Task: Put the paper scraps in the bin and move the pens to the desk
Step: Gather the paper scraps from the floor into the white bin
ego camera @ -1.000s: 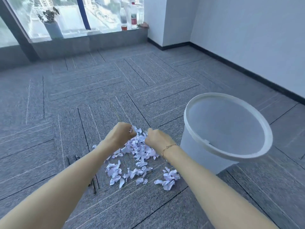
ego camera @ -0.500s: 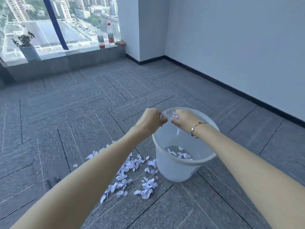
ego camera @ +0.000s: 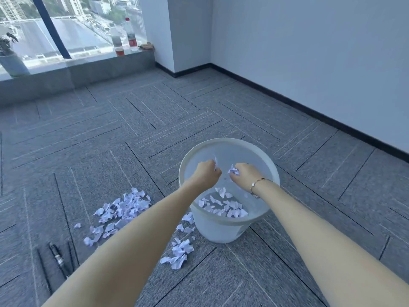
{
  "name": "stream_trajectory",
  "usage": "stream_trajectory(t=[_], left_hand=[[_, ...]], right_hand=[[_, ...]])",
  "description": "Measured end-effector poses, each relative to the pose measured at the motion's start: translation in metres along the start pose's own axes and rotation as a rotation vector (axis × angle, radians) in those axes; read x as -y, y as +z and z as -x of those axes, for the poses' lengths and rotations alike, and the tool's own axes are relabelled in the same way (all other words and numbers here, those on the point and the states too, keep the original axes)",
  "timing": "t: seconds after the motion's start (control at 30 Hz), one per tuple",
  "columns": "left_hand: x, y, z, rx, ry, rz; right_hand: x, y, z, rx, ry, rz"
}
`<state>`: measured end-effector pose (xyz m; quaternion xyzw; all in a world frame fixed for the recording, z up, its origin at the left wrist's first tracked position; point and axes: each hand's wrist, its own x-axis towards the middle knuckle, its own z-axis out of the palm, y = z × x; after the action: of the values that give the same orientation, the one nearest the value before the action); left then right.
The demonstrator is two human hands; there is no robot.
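Note:
A white plastic bin (ego camera: 230, 231) stands on the grey carpet, with several pale paper scraps (ego camera: 223, 206) lying inside it. Both hands are over its mouth. My left hand (ego camera: 207, 173) is closed on a few scraps, one sticking up from the fist. My right hand (ego camera: 244, 172) holds a crumpled scrap at its fingertips; it wears a thin bracelet. A heap of loose paper scraps (ego camera: 120, 212) lies on the floor left of the bin, and a smaller clump (ego camera: 180, 254) lies in front of it. Black pens (ego camera: 57, 259) lie on the carpet at lower left.
A white wall with dark skirting (ego camera: 309, 107) runs along the right. At the back, a window ledge (ego camera: 88, 67) carries two bottles (ego camera: 124, 37) and a potted plant (ego camera: 11, 60). Grey carpet tiles cover the floor all round.
Both hands rose from the scrap heap on the floor to over the bin, carrying scraps. More scraps now lie inside the bin than half a second ago.

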<state>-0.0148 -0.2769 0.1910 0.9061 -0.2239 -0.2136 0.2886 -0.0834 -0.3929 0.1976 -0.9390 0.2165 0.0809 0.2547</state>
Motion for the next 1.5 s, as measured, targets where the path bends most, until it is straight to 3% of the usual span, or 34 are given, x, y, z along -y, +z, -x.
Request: stream_trajectory(t=[0.43,0.57,0.67,0.73,0.83,1.07,1.17,1.5], left_hand=[[0.010,0.001,0.001,-0.064,0.113,-0.141],[0.002,-0.007,0.010,-0.163,0.201,-0.419],[0.001,-0.013,0.016,-0.065,0.253,-0.582],[0.002,-0.020,0.022,-0.058,0.271,-0.550],[0.005,-0.033,0.033,-0.203,0.259,-0.378],[0.032,-0.075,0.066,-0.413,0.178,-0.303],[0.060,-0.100,0.074,-0.470,0.133,-0.286],[0.173,-0.138,0.066,-0.142,-0.082,-0.342]], right_hand=[[-0.007,-0.002,0.000,0.022,0.000,-0.036],[-0.012,-0.010,0.007,-0.034,-0.002,0.108],[-0.012,-0.014,0.018,0.007,-0.045,0.105],[-0.013,-0.016,0.021,-0.017,-0.066,0.094],[-0.011,-0.017,0.025,-0.132,-0.058,0.040],[0.025,-0.016,0.048,0.009,-0.233,0.096],[0.055,-0.020,0.046,-0.019,-0.289,0.111],[0.144,0.037,0.038,-0.074,-0.406,0.025]])
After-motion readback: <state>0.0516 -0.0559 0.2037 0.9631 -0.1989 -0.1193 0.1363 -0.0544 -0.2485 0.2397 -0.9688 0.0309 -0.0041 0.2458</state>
